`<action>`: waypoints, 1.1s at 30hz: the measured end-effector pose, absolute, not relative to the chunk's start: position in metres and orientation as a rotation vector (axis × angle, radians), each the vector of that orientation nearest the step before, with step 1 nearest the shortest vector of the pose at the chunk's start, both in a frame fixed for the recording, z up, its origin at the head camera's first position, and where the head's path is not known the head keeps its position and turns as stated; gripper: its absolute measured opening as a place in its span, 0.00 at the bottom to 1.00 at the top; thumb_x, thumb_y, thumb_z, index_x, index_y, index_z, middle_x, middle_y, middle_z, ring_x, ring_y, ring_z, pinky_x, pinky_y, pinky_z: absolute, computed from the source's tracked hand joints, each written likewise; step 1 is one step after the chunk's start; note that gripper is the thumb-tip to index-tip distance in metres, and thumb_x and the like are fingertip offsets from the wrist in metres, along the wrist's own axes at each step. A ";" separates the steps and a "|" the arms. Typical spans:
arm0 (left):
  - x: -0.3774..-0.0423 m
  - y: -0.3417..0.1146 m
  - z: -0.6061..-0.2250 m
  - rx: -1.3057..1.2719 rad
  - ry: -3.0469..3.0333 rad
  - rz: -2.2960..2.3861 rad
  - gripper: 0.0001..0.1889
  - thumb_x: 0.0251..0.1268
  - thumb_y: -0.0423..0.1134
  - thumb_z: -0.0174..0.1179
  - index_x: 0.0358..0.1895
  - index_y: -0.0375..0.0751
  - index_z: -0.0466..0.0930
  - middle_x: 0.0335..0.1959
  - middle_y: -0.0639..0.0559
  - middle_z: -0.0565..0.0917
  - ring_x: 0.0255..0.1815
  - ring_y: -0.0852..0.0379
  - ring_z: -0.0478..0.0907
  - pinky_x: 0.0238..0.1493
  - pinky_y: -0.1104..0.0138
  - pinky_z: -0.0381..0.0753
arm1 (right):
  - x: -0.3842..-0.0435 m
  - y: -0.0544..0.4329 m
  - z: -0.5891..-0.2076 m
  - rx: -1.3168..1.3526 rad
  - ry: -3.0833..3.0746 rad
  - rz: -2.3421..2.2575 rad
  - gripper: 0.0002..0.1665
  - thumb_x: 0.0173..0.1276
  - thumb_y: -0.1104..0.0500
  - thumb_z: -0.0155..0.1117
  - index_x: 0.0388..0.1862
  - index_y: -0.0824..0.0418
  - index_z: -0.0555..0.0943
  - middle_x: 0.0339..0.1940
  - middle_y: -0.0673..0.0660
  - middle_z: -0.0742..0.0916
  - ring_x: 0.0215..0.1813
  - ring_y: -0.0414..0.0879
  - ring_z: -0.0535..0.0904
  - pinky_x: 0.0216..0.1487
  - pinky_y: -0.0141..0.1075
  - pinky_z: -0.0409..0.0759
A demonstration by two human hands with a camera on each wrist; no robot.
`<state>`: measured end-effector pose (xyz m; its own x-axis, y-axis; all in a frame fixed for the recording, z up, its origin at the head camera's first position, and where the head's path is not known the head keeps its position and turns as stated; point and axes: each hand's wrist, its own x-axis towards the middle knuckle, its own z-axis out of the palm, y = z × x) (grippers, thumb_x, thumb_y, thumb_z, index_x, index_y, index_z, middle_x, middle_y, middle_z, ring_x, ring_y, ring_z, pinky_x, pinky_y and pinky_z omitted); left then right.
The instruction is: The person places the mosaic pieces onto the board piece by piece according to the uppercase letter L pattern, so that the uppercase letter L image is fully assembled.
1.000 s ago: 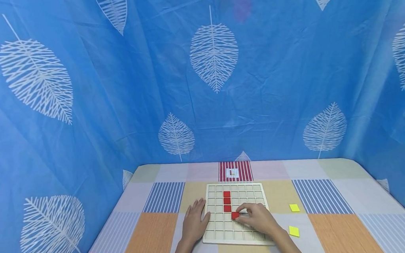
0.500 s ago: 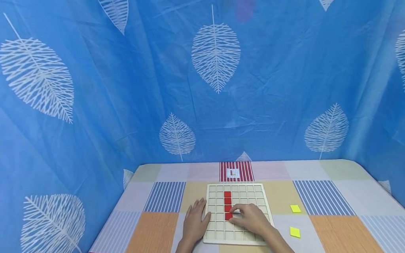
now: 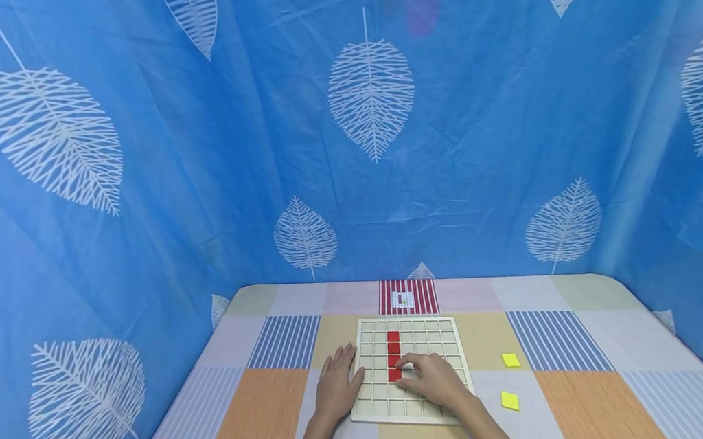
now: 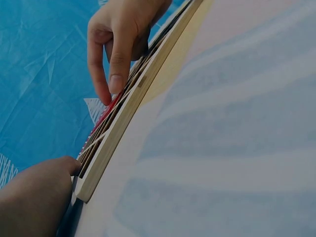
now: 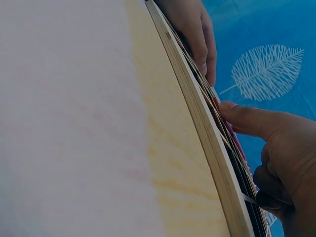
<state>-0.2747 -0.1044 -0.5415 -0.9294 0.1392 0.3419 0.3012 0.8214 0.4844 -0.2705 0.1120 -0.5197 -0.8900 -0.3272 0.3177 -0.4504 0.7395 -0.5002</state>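
A pale wooden grid board (image 3: 380, 408) lies on the patchwork cloth. Red square tiles (image 3: 394, 348) form one straight column in its cells. At the near end of that column, my right hand (image 3: 436, 379) holds the lowest red tile (image 3: 394, 375) between thumb and index finger, right at its cell. My left hand (image 3: 337, 384) rests flat along the board's left edge, thumb at the rim, fingers extended. From the left wrist, the right hand's fingertips (image 4: 116, 84) point down onto the red. The right wrist view has the thumb (image 5: 234, 112) close over the tiles.
Two yellow square tiles (image 3: 511, 360) lie on the cloth right of the board. A small white card with a printed grid (image 3: 402, 300) lies beyond the board's far edge. Blue leaf-print curtain (image 3: 432, 137) encloses the table's back and sides.
My right hand has moved the red tile one column left, from beside the red column to its near end. The left hand stays at the board's edge.
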 end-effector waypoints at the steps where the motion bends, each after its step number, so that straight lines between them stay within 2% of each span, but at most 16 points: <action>1: -0.275 -0.104 -0.542 -0.336 -2.713 -0.790 0.25 0.63 0.44 0.54 0.61 0.35 0.70 0.62 0.42 0.71 0.66 0.44 0.62 0.67 0.50 0.54 | -0.270 0.113 -0.519 0.619 -2.727 0.877 0.17 0.52 0.44 0.70 0.38 0.49 0.84 0.07 0.38 0.61 0.13 0.32 0.51 0.13 0.27 0.54; 9: -0.276 -0.104 -0.544 -0.339 -2.709 -0.787 0.25 0.63 0.43 0.54 0.61 0.35 0.70 0.62 0.42 0.71 0.66 0.44 0.62 0.67 0.50 0.54 | -0.267 0.125 -0.512 0.564 -2.709 0.991 0.16 0.53 0.47 0.71 0.40 0.49 0.84 0.07 0.39 0.60 0.14 0.32 0.49 0.11 0.27 0.51; 17: -0.275 -0.104 -0.544 -0.339 -2.692 -0.786 0.25 0.62 0.43 0.56 0.60 0.35 0.71 0.61 0.42 0.72 0.65 0.43 0.63 0.67 0.49 0.55 | -0.264 0.158 -0.506 0.390 -2.726 1.012 0.13 0.53 0.49 0.71 0.38 0.48 0.84 0.08 0.42 0.63 0.13 0.33 0.52 0.13 0.28 0.54; 25: -0.274 -0.104 -0.545 -0.337 -2.701 -0.781 0.25 0.63 0.44 0.55 0.61 0.35 0.70 0.62 0.42 0.71 0.66 0.44 0.63 0.67 0.50 0.55 | -0.262 0.210 -0.511 0.286 -2.664 1.046 0.18 0.53 0.51 0.72 0.44 0.53 0.83 0.09 0.43 0.63 0.13 0.33 0.51 0.12 0.26 0.55; 33: -0.275 -0.103 -0.545 -0.329 -2.704 -0.770 0.25 0.63 0.44 0.55 0.61 0.35 0.70 0.62 0.42 0.71 0.66 0.44 0.62 0.67 0.50 0.54 | -0.256 0.264 -0.515 0.126 -2.668 0.988 0.22 0.54 0.49 0.70 0.47 0.57 0.81 0.10 0.45 0.64 0.14 0.35 0.54 0.12 0.28 0.57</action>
<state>-0.2745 -0.1032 -0.5453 -0.9256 0.1336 0.3542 0.3001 0.8292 0.4715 -0.2555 0.2643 -0.5153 -0.9534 0.0193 0.3012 -0.1816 0.7604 -0.6235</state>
